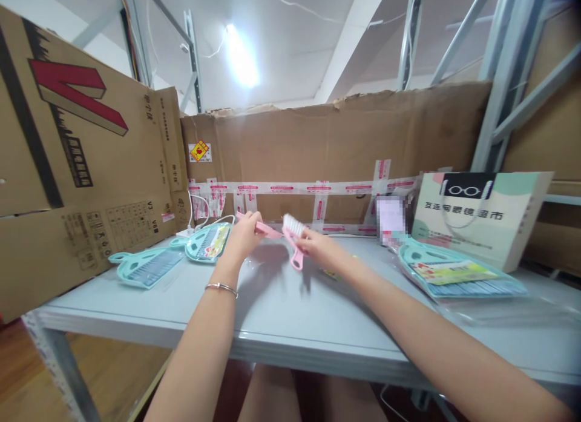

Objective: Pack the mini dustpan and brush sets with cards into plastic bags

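Observation:
My left hand (246, 233) is closed round a pink dustpan (271, 230), which shows nearly edge-on above the middle of the table. Just to its right, my right hand (316, 244) grips a small pink brush (296, 257). The brush's white bristles point up and its looped handle end hangs down. Brush and dustpan are close together; I cannot tell whether they touch. Under my right forearm, a yellow-green label card (333, 274) is partly hidden on the tabletop.
Two turquoise dustpan sets (152, 268) lie left on the grey table (272, 316). Another turquoise set (458, 273) in clear plastic lies right, before a printed paper bag (481, 210). Cardboard (290, 143) walls the back; a large carton (91, 168) stands left. White cables (204, 203) run behind.

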### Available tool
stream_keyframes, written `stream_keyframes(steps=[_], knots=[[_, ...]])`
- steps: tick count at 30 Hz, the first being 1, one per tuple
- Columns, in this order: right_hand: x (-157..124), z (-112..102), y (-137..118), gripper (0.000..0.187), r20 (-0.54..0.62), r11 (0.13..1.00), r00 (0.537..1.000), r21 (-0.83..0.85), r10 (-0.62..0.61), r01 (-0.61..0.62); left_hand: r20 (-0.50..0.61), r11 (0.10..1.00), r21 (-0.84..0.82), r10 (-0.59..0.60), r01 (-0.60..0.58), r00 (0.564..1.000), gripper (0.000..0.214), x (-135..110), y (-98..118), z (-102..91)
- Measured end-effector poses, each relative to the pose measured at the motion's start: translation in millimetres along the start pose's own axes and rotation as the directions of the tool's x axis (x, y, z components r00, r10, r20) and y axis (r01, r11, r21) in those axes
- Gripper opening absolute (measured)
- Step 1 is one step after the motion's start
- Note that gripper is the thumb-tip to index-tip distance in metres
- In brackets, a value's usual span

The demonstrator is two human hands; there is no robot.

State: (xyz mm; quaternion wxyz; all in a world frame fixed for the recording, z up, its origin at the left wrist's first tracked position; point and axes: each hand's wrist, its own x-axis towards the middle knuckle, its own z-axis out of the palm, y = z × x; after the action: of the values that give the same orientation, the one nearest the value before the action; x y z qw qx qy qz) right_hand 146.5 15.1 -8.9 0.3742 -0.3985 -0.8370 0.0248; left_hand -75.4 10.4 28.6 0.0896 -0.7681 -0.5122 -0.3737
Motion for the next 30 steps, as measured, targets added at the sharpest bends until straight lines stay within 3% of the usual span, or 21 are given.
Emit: stream_keyframes(steps=[3, 5, 7, 8, 10, 12, 13, 14, 17, 18, 19, 21, 23, 25, 26, 28, 29, 30], knots=[[-1, 24, 0, 0.014, 0.25, 0.991, 0.968, -0.129, 0.0, 0.033, 0.272, 0.981, 0.185, -0.103, 0.053, 0.957, 0.013, -5, -6, -0.2], [1, 29, 2, 0.022, 0.362, 0.97, 0.932, -0.212, -0.036, 0.12, 0.465, 0.963, 0.253, -0.208, 0.096, 0.861, 0.016, -8, -9, -1.9], [1, 24, 7, 0.039, 0.374, 0.96, 0.927, -0.258, -0.008, 0.112, 0.554, 0.94, 0.317, -0.291, 0.126, 0.78, 0.023, -8, -9, -4.0], [-1, 19, 9, 0.045, 0.341, 0.958, 0.939, -0.282, 0.051, 0.051, 0.548, 0.926, 0.351, -0.322, 0.137, 0.772, 0.028, -8, -8, -4.5], [-10, 8, 14, 0.044, 0.257, 0.926, 0.937, -0.353, 0.237, -0.137, 0.436, 0.91, 0.395, -0.308, 0.128, 0.845, 0.035, -7, 0, -2.7], [-25, -2, 19, 0.041, 0.233, 0.841, 0.863, -0.437, 0.449, -0.32, 0.356, 0.937, 0.348, -0.172, 0.041, 0.918, 0.036, -7, 12, 3.2], [-33, -7, 22, 0.046, 0.258, 0.8, 0.809, -0.469, 0.529, -0.374, 0.386, 0.956, 0.293, -0.093, -0.026, 0.918, 0.033, -7, 19, 7.5], [-41, -12, 25, 0.052, 0.296, 0.773, 0.757, -0.488, 0.583, -0.405, 0.462, 0.97, 0.223, -0.021, -0.094, 0.887, 0.028, -8, 27, 12.3], [-56, -28, 37, 0.064, 0.407, 0.756, 0.652, -0.486, 0.64, -0.438, 0.73, 0.982, 0.022, 0.112, -0.186, 0.675, 0.023, -14, 47, 28.1], [-57, -35, 41, 0.068, 0.449, 0.761, 0.622, -0.475, 0.641, -0.442, 0.757, 0.979, -0.034, 0.156, -0.2, 0.634, 0.023, -16, 52, 33.9], [-57, -43, 46, 0.073, 0.495, 0.769, 0.59, -0.457, 0.638, -0.447, 0.752, 0.972, -0.09, 0.208, -0.216, 0.625, 0.023, -18, 57, 40.0], [-53, -58, 56, 0.083, 0.589, 0.79, 0.53, -0.397, 0.61, -0.467, 0.685, 0.95, -0.186, 0.309, -0.252, 0.66, 0.026, -21, 63, 53.2], [-48, -69, 66, 0.085, 0.634, 0.801, 0.511, -0.333, 0.581, -0.498, 0.629, 0.923, -0.241, 0.384, -0.301, 0.676, 0.031, -21, 67, 65.9], [-43, -72, 76, 0.079, 0.614, 0.804, 0.548, -0.272, 0.568, -0.529, 0.589, 0.901, -0.247, 0.431, -0.356, 0.684, 0.037, -20, 69, 74.5], [-41, -70, 81, 0.074, 0.591, 0.81, 0.582, -0.238, 0.559, -0.536, 0.559, 0.903, -0.217, 0.427, -0.372, 0.711, 0.041, -19, 69, 76.0], [-39, -61, 90, 0.061, 0.524, 0.825, 0.659, -0.173, 0.54, -0.538, 0.469, 0.946, -0.06, 0.308, -0.318, 0.828, 0.046, -18, 65, 73.1], [-39, -55, 93, 0.056, 0.486, 0.83, 0.691, -0.154, 0.535, -0.535, 0.418, 0.974, 0.054, 0.178, -0.22, 0.891, 0.049, -17, 61, 69.4], [-39, -49, 96, 0.055, 0.451, 0.834, 0.714, -0.15, 0.536, -0.531, 0.391, 0.983, 0.166, 0.012, -0.083, 0.92, 0.052, -18, 56, 65.0]])
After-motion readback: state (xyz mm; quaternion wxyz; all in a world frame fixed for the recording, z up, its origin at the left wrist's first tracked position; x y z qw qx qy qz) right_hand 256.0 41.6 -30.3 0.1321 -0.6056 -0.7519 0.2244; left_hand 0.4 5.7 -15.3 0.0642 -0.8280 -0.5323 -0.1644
